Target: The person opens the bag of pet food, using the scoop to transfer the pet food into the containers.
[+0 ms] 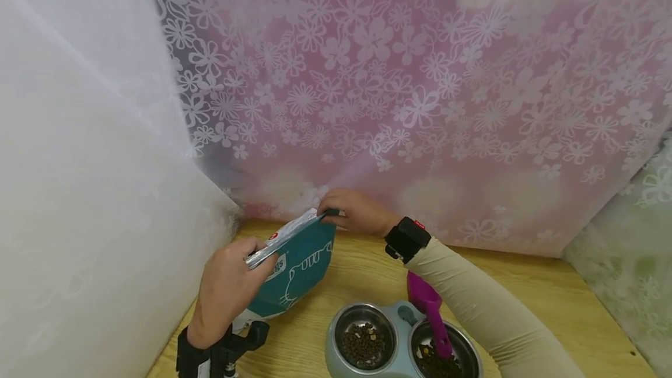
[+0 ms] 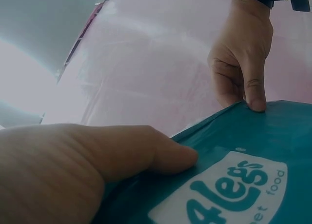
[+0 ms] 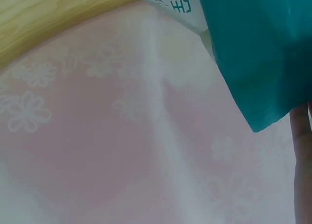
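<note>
A teal pet food bag [image 1: 307, 270] with a white cat outline stands on the table, its top edge slanting up to the right. My left hand [image 1: 228, 284] pinches the near top corner, thumb over the printed front. At the far top corner my right hand [image 1: 357, 212] grips the edge between thumb and fingers. The left wrist view shows the pet food lettering on the bag [image 2: 287, 131], with the right hand [image 2: 243, 53] beyond it. In the right wrist view the bag's side [image 3: 258, 63] appears, with part of a finger [image 3: 301, 151] against it.
A pale blue double feeder [image 1: 396, 314] sits on the wooden table [image 1: 525, 284], both steel bowls [image 1: 364, 311] holding brown kibble [image 1: 362, 344]. A magenta scoop [image 1: 433, 314] leans across the right bowl. Flowered curtains [image 1: 367, 104] hang behind; a white sheet [image 1: 94, 191] closes the left side.
</note>
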The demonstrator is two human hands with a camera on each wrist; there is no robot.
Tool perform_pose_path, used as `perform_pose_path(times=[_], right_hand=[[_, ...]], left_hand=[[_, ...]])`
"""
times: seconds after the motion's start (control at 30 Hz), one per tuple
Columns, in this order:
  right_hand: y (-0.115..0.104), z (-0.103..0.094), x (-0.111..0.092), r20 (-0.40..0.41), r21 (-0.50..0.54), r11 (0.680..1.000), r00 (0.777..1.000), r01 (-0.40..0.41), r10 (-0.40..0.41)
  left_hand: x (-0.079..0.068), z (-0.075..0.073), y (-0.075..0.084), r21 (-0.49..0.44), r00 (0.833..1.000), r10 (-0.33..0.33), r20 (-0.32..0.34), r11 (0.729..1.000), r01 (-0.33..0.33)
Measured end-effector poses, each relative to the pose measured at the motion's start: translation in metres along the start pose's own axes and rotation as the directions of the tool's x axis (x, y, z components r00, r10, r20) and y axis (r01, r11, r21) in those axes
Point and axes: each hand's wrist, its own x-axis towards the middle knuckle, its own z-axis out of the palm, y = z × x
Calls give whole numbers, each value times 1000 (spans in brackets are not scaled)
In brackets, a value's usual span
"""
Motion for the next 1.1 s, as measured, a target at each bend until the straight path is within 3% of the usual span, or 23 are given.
perform_pose_path(times=[0.3,0.63,0.83,0.93,1.03,1.1], right_hand=[[2,-2,-2,-3,-19,999,999,40,-40],[21,-5,-11,-10,16,1000,1000,-19,19],[27,-5,-14,-4,35,999,1000,-8,8],[31,-6,-15,10,30,999,1000,-29,29],[34,-9,-17,45,-1,999,998,-45,45],[36,-13,-18,68,-27,999,997,-38,40]], left_hand=[[2,1,3,-19,1000,-7,24,1000,7],[0,0,2,-24,999,-16,35,1000,16],[1,1,5,-31,998,-5,56,999,6],[-1,-5,7,4,991,-44,125,999,44],[-6,-18,11,55,969,-137,205,990,128],[-10,-26,13,79,959,-175,222,984,161]])
